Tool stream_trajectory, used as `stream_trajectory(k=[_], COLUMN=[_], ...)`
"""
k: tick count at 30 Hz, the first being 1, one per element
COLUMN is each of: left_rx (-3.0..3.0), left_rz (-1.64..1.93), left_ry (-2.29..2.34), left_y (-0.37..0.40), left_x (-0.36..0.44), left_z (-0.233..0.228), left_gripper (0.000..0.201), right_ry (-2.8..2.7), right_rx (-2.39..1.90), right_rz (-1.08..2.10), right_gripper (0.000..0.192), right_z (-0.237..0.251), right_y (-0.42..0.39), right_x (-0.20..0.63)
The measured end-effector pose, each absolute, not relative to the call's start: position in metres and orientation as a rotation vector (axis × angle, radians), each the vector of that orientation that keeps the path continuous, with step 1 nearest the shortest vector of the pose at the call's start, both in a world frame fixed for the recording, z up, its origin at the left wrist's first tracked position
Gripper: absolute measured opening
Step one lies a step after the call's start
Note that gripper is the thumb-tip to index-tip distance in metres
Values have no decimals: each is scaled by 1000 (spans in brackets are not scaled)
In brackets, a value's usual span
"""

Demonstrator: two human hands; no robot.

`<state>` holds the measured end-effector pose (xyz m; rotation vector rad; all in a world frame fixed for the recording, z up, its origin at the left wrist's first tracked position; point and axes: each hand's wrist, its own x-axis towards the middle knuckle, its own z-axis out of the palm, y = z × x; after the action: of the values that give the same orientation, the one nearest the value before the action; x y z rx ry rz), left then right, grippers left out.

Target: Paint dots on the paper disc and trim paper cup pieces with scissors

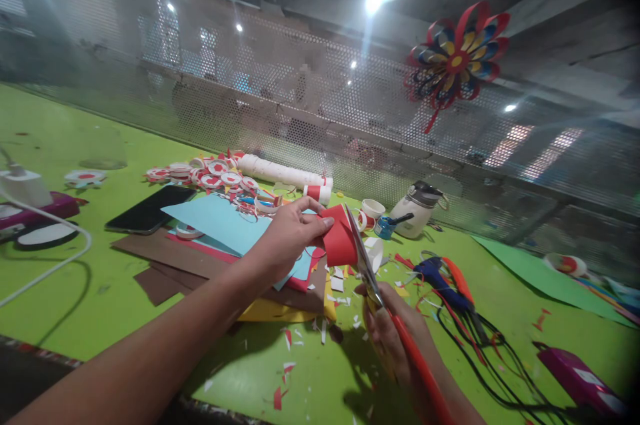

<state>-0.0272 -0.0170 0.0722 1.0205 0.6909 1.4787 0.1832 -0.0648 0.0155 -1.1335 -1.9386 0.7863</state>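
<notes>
My left hand (pixel 305 228) pinches a small piece of red paper (pixel 341 236) by its left edge, above the table. Gripped in my right hand (pixel 390 331) is a pair of scissors (pixel 367 265) with orange-red handles. Its metal blades point up and lie against the right edge of the red paper. Whether the blades are closed on the paper I cannot tell. Under my left hand lie light blue sheets (pixel 225 218) and brown sheets (pixel 170 255). White and red paper scraps (pixel 289 338) are scattered below.
A blue glue gun (pixel 445 285) with black cable lies on the right, near a purple power strip (pixel 580 375). Behind are a jug (pixel 417 211), a paper cup (pixel 373 207), a white roll (pixel 280 169) and red-white paper pieces (pixel 217 171). A phone (pixel 150 209) lies left.
</notes>
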Motion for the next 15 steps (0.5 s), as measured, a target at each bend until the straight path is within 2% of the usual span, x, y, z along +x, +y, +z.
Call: stream_trajectory(k=[15], left_rx=[1020], left_rz=[1459], left_ry=[726], left_y=[-17], left_x=[-27], left_z=[72], left_gripper=[26], right_ry=[-1990], right_rx=[-1099], right_rz=[737], right_gripper=[46], right_z=[26], right_y=[-69], right_x=[181])
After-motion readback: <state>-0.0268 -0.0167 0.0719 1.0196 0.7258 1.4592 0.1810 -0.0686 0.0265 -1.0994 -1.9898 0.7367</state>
